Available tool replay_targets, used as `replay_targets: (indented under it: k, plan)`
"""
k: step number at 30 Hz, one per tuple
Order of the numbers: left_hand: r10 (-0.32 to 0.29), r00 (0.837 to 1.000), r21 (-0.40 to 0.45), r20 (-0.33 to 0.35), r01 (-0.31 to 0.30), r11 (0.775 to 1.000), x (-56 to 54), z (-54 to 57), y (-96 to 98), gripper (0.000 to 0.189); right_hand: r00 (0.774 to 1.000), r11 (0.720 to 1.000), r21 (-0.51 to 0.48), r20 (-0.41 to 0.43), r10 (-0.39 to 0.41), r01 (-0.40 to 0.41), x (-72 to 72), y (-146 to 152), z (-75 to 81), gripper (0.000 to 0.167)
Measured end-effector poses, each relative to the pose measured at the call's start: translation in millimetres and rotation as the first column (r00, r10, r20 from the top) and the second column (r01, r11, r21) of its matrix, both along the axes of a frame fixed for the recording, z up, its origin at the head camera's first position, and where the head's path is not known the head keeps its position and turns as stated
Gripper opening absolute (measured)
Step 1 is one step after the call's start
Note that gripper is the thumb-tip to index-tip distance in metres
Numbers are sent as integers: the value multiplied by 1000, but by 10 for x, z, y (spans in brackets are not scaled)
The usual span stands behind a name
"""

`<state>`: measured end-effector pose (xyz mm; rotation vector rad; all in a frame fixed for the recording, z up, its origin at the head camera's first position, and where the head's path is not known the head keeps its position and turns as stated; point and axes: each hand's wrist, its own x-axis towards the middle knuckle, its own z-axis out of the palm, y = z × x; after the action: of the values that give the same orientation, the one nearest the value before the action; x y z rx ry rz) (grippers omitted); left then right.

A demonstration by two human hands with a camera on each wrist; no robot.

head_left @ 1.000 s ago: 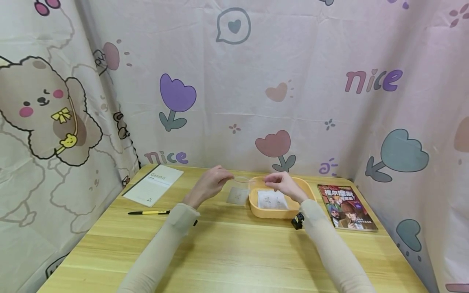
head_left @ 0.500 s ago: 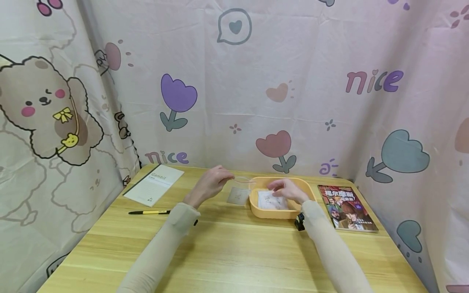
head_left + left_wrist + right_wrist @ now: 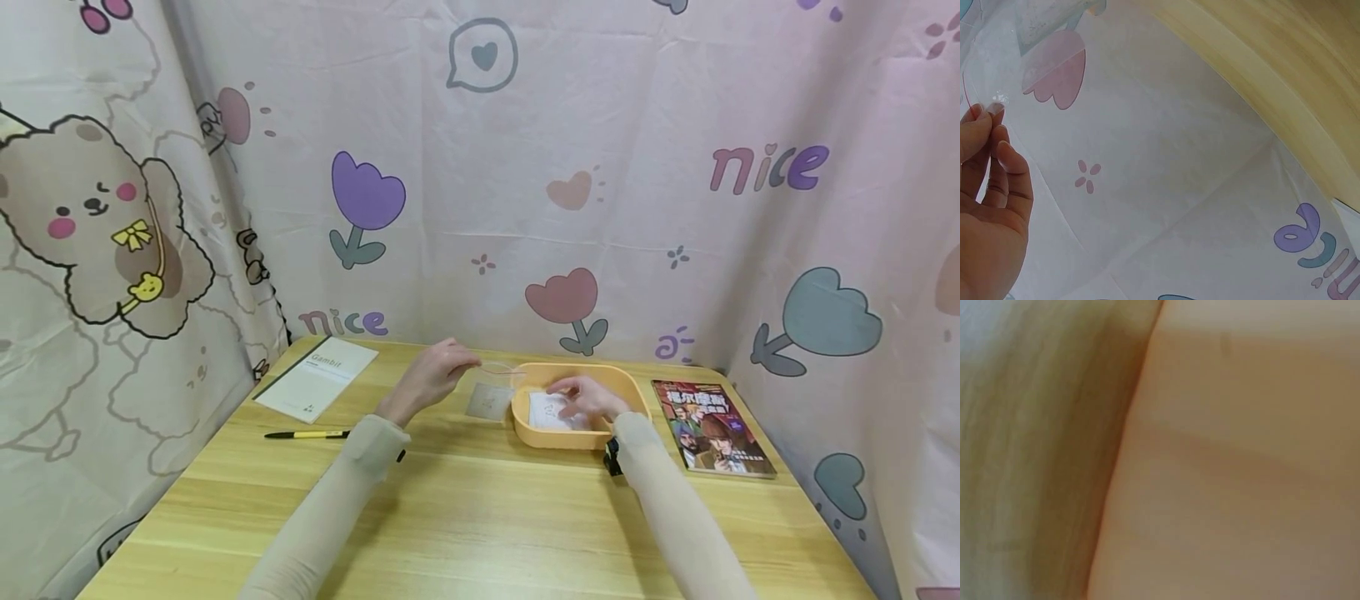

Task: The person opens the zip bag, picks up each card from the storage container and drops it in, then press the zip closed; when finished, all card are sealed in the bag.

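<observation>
My left hand (image 3: pixel 435 373) pinches the edge of a clear plastic bag (image 3: pixel 497 368) between thumb and fingertips. In the left wrist view, a thin red line runs along the bag near the fingers of that hand (image 3: pixel 997 181). Below the bag's mouth shows a greyish square packet (image 3: pixel 487 402); whether it is inside the bag, I cannot tell. My right hand (image 3: pixel 588 396) reaches into a yellow plastic basin (image 3: pixel 566 439), fingers loosely bent down over a white printed packet (image 3: pixel 546 410). The basin's wall (image 3: pixel 1229 487) fills much of the blurred right wrist view, where no fingers appear.
A colourful comic-style book (image 3: pixel 712 427) lies right of the basin. On the left are a pale "Gambit" notebook (image 3: pixel 317 379) and a black and yellow pen (image 3: pixel 306 435). Behind the wooden table (image 3: pixel 480 517) hangs a printed curtain (image 3: pixel 465 208).
My right hand has left the clear bag's edge and moved right and down into the basin, over the white packet. The left hand stays in place with the bag.
</observation>
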<state>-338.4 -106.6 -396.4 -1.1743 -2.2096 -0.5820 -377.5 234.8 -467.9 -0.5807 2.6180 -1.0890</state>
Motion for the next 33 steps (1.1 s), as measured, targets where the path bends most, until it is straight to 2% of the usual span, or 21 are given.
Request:
replay_targets:
  k: [13,17,24,33]
  plan:
    - [4,1000,0,19,-4,1000,7,-9,5,15,1000,996,93,4,5,-5,-11,-19,-44,60]
    - [4,1000,-2,26,-4,1000,5,-14,5,16,1000,997,81,-4,16,-16,-8,-23,-47,59]
    - [-1,1000,0,30,1,1000,-3,-34,4,15,995,998,44,-87,53,-49,-1,-29,-58,52]
    - [-4,1000,-2,27,4,1000,3,-33,6,15,999,999,49,-35,23,-21,-13,-40,-79,53]
